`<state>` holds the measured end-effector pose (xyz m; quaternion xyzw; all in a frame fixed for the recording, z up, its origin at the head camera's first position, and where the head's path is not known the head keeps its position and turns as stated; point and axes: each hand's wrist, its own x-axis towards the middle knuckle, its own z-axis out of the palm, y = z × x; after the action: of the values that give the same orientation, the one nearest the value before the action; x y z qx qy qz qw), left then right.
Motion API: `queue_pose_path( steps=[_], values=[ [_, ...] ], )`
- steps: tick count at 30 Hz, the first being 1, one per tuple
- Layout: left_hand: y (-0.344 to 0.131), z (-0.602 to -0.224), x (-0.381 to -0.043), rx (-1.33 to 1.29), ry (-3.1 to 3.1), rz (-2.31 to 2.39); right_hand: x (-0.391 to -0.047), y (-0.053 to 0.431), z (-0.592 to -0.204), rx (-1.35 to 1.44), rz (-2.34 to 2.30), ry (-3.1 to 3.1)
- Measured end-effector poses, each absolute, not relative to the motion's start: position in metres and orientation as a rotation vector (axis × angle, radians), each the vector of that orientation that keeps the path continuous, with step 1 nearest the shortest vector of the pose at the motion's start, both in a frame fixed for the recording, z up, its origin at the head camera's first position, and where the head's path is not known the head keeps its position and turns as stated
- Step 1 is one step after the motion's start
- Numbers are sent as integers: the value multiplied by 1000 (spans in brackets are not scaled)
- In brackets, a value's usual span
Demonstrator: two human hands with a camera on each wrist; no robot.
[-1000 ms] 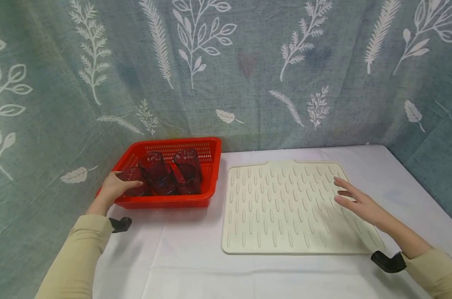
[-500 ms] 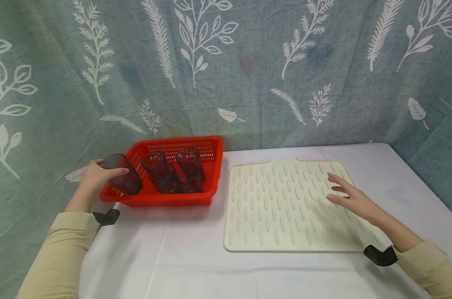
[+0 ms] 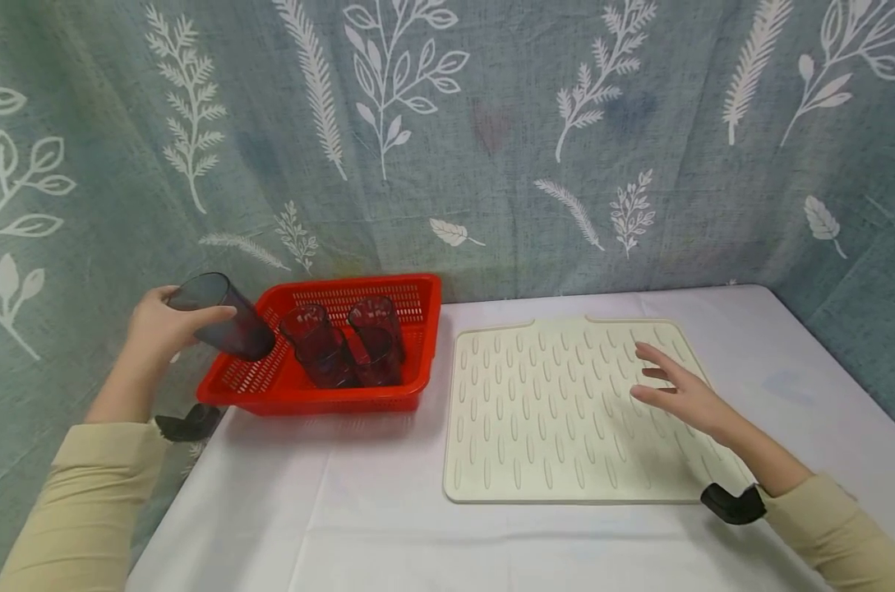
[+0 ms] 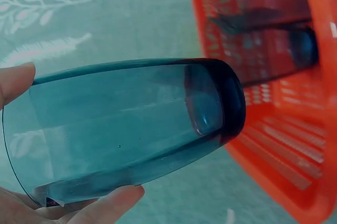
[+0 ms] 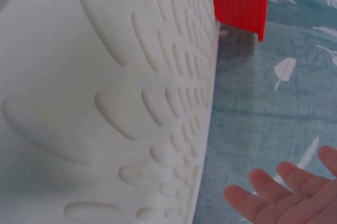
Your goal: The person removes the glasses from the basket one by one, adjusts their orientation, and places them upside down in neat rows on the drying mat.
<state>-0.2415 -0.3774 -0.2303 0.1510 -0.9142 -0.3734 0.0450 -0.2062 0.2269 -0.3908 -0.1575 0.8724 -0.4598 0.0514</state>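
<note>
With its thumb and fingers near the rim, my left hand [image 3: 168, 333] grips a dark tinted drinking glass [image 3: 228, 321]. The glass tilts, mouth toward the hand, above the left end of a red plastic basket [image 3: 376, 400]. In the left wrist view the glass [image 4: 126, 124] looks clear blue-green, its thick base pointing at the basket [image 4: 295, 203]. Several more glasses [image 3: 329, 358] stand or lean together inside the basket. My right hand [image 3: 680, 395] hovers with relaxed fingers over the right part of a cream ridged mat [image 3: 521, 411], holding nothing.
The basket stands at the back left of a white-covered table [image 3: 373, 510], left of the mat. A grey-green curtain [image 3: 506, 205] with white leaf prints hangs behind and at both sides.
My left hand has lifted the glass out from the other glasses, up and to the left, tilting it. The right hand has drifted slightly left over the mat.
</note>
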Motion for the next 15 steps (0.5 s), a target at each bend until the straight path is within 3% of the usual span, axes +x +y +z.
queue_pose_path(
  steps=[6,15],
  values=[
    [-363,-216,-238,402,-2705,-1316,-208,220,-395,-480,-1428,2632],
    [-344,-210,-232,242,-2361,-1943,-209,207,-399,-471,-1437,2624]
  ],
)
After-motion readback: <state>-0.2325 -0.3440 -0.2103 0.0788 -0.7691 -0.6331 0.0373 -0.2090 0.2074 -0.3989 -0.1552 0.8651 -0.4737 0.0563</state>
